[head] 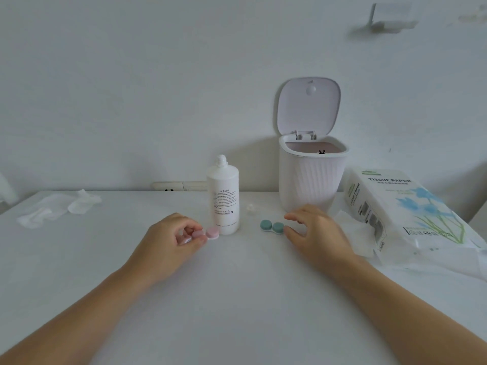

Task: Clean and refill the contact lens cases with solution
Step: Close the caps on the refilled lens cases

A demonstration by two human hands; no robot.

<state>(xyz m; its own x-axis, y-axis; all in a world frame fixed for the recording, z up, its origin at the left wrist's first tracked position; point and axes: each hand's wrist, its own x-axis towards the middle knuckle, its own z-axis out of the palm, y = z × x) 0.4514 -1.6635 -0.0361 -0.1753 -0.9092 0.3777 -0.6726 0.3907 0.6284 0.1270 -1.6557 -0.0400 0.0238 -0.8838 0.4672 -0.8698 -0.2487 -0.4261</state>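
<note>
A pink contact lens case (208,233) lies on the white table just left of the white solution bottle (226,198), which stands upright with its cap off. My left hand (171,241) pinches the pink case's left end between thumb and fingers. A green contact lens case (272,226), both caps on, lies to the right of the bottle. My right hand (313,230) has its thumb tip at the green case's right end, the other fingers curved just above it. A small white cap (250,207) rests behind, between bottle and bin.
A white bin (311,177) with its lid up stands behind the right hand. A tissue paper pack (395,209) lies at the right with a loose tissue (353,233) beside it. Crumpled tissues (58,209) lie at the far left. A wall socket strip (179,186) sits behind the table.
</note>
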